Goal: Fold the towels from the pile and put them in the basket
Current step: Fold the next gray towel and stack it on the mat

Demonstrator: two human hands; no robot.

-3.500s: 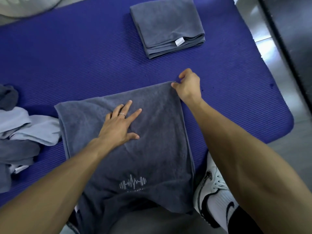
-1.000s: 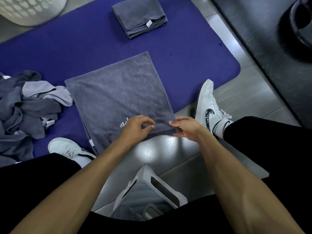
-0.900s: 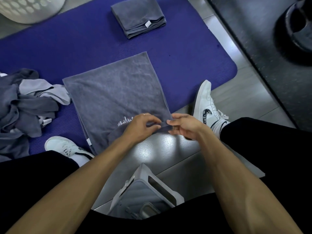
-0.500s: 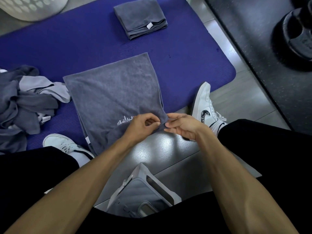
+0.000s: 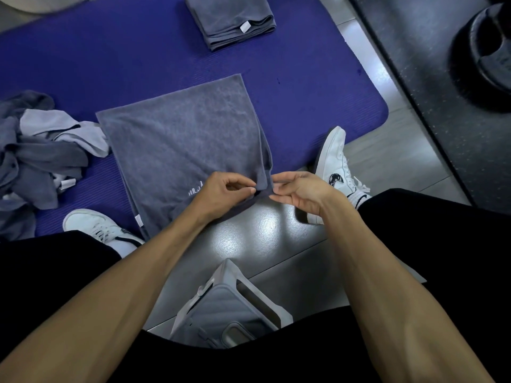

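While hands (image 5: pixel 262 189) pinch towel (image 5: pixel 182 145), pile (image 5: pixel 36 156) left, folded towel (image 5: pixel 232 20) beyond

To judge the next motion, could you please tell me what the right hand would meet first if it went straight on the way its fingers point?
The right hand points left at the grey towel's near corner, already at its fingertips; just beyond are the left hand's fingers.

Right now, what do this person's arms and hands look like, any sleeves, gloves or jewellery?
Both forearms are bare from wrist to the frame edge, with no sleeves or watch in view. The left hand and right hand are ungloved. No ring shows from this angle; some fingers are curled out of sight.
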